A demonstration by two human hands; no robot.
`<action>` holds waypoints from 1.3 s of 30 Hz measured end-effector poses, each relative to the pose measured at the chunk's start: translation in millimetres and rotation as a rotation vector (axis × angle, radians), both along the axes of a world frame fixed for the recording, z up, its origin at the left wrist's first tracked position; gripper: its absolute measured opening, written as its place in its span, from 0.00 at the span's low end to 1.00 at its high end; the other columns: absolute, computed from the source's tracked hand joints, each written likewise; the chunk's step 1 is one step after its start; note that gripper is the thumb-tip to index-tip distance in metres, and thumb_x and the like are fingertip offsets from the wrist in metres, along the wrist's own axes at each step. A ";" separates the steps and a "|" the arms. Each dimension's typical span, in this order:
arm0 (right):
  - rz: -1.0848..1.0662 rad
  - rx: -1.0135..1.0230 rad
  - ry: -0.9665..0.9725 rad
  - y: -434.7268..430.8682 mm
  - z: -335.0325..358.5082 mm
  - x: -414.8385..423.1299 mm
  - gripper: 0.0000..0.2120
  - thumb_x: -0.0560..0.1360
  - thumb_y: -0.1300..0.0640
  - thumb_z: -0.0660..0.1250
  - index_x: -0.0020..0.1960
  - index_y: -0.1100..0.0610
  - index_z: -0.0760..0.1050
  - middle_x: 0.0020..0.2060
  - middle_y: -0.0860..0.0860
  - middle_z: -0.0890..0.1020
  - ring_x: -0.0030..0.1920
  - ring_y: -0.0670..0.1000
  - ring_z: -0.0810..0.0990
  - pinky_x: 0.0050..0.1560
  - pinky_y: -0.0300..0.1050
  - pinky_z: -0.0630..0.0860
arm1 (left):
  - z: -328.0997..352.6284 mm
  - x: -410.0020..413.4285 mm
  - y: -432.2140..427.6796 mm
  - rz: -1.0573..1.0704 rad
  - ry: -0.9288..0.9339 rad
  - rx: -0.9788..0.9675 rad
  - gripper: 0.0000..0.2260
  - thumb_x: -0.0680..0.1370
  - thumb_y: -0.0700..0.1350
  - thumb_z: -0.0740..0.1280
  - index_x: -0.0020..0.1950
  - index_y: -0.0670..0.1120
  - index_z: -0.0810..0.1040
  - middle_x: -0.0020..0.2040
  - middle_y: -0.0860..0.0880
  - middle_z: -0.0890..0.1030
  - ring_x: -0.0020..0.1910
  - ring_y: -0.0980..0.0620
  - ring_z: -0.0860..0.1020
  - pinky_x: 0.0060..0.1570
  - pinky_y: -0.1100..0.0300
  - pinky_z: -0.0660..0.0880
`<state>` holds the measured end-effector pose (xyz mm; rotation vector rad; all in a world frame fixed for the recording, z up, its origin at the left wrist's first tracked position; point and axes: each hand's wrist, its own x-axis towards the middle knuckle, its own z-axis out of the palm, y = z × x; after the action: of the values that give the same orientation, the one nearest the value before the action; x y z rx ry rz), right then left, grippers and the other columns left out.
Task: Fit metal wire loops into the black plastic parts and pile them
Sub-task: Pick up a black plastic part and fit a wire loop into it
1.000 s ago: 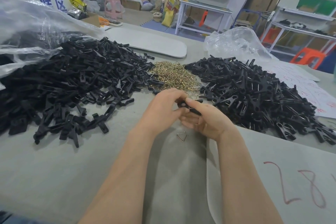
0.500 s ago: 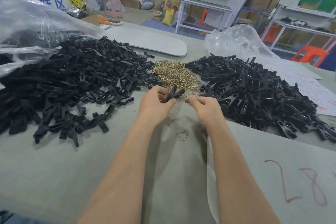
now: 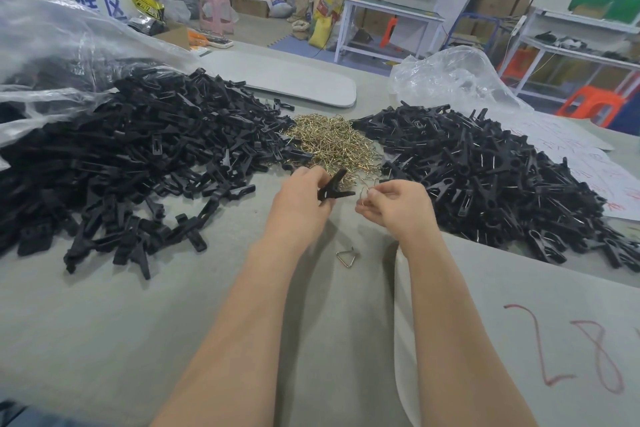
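My left hand (image 3: pixel 300 205) grips a black plastic clip (image 3: pixel 335 187), its two arms spread toward the right. My right hand (image 3: pixel 398 205) pinches a thin metal wire loop (image 3: pixel 363 198) a short way right of the clip, not touching it. Just beyond both hands lies a heap of brass-coloured wire loops (image 3: pixel 334 146). A big pile of black plastic parts (image 3: pixel 138 163) covers the table on the left. Another pile of black parts with wire glinting in them (image 3: pixel 485 177) lies on the right. One loose triangular wire loop (image 3: pixel 346 256) lies on the table between my forearms.
A clear plastic bag (image 3: pixel 52 55) spills over the left pile, and another bag (image 3: pixel 450 80) sits behind the right pile. A grey oval board (image 3: pixel 287 83) lies at the back. Paper with red writing (image 3: pixel 571 350) covers the table's right side.
My hands have parted: the left one now holds the black clip alone, and the right one has picked a wire loop from the heap and drawn back toward the clip.
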<state>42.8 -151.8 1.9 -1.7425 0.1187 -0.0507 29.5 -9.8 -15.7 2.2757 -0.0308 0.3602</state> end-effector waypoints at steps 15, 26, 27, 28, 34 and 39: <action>0.015 -0.258 -0.134 4.6 4.0 -0.2 0.03 0.77 0.61 0.64 0.46 0.58 0.76 0.38 0.52 0.83 0.42 0.51 0.82 0.53 0.50 0.78 | 1.1 -0.7 -2.0 -0.014 -0.031 0.098 0.07 0.76 0.40 0.67 0.53 0.46 0.76 0.51 0.49 0.76 0.51 0.47 0.76 0.53 0.49 0.74; -0.096 -0.412 -0.142 13.1 -0.5 0.4 0.13 0.74 0.58 0.68 0.32 0.57 0.76 0.33 0.59 0.81 0.41 0.59 0.78 0.47 0.47 0.73 | 1.7 -2.1 -4.0 -0.024 -0.063 0.112 0.06 0.75 0.40 0.68 0.51 0.47 0.76 0.49 0.48 0.76 0.49 0.46 0.75 0.50 0.49 0.73; -0.113 -0.420 -0.149 13.0 -0.8 -0.1 0.13 0.74 0.58 0.68 0.33 0.62 0.77 0.35 0.62 0.82 0.42 0.60 0.79 0.46 0.46 0.73 | 1.7 -2.2 -4.0 -0.025 -0.067 0.110 0.06 0.75 0.39 0.68 0.50 0.47 0.76 0.49 0.48 0.76 0.49 0.46 0.75 0.50 0.49 0.73; -0.126 -0.436 -0.158 12.9 -0.8 -0.9 0.13 0.74 0.58 0.67 0.36 0.66 0.78 0.37 0.64 0.81 0.44 0.61 0.78 0.45 0.46 0.72 | 1.6 -2.4 -4.2 -0.025 -0.069 0.111 0.06 0.75 0.39 0.68 0.50 0.47 0.76 0.49 0.49 0.76 0.49 0.46 0.75 0.50 0.49 0.73; -0.116 -0.548 -0.214 14.6 -1.9 -2.1 0.13 0.74 0.59 0.65 0.41 0.71 0.78 0.41 0.66 0.80 0.45 0.63 0.77 0.42 0.45 0.66 | 2.6 -2.8 -5.3 -0.051 -0.056 0.111 0.08 0.75 0.39 0.69 0.52 0.47 0.77 0.50 0.49 0.76 0.50 0.47 0.76 0.51 0.50 0.73; -0.016 -0.358 -0.060 6.1 2.0 0.8 0.10 0.73 0.58 0.69 0.35 0.61 0.78 0.30 0.55 0.78 0.35 0.51 0.74 0.41 0.43 0.71 | 3.7 -3.2 0.0 -0.100 -0.031 0.119 0.08 0.74 0.41 0.70 0.53 0.48 0.79 0.49 0.50 0.76 0.49 0.48 0.76 0.52 0.50 0.73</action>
<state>43.6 -145.8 3.9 -2.0950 0.0823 -0.1430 26.3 -9.9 -12.0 2.3758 -0.1858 0.3497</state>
